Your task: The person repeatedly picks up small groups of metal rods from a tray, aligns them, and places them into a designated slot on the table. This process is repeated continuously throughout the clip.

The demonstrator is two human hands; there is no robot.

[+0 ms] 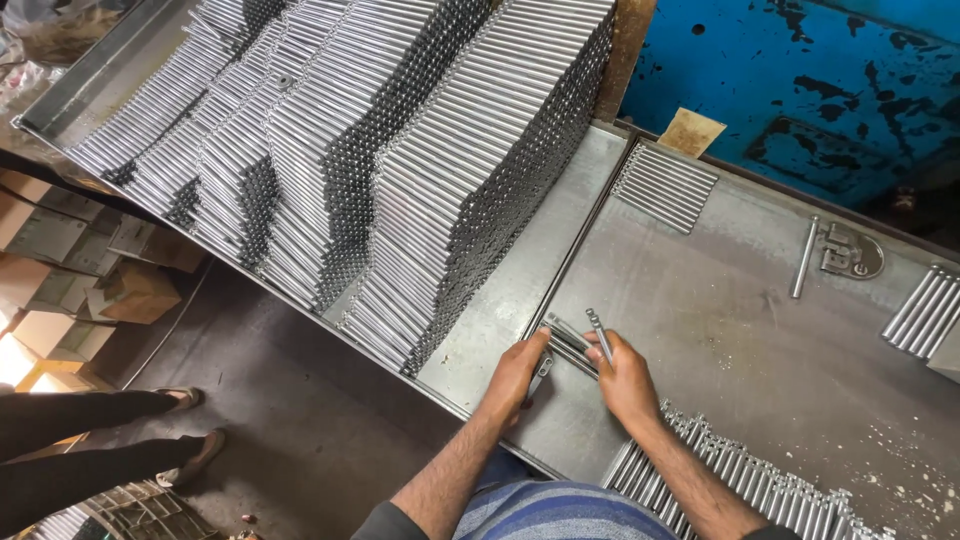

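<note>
We are gripping small rod bundle [568,345] on table [760,330]: left hand [518,368] squaring ends, right hand [622,375] pinching one rod [598,332], likely aligning for stacked rods [400,150].

The tall slanted stacks of shiny steel rods [400,150] run off the top edge, so their full extent cannot be seen. The row of steel rods [740,485] near the right forearm is cut by the bottom edge. A second person's dark-trousered legs [90,440] leave the left edge. The left hand [515,375] covers part of the small bundle of thin steel rods [570,345].
</note>
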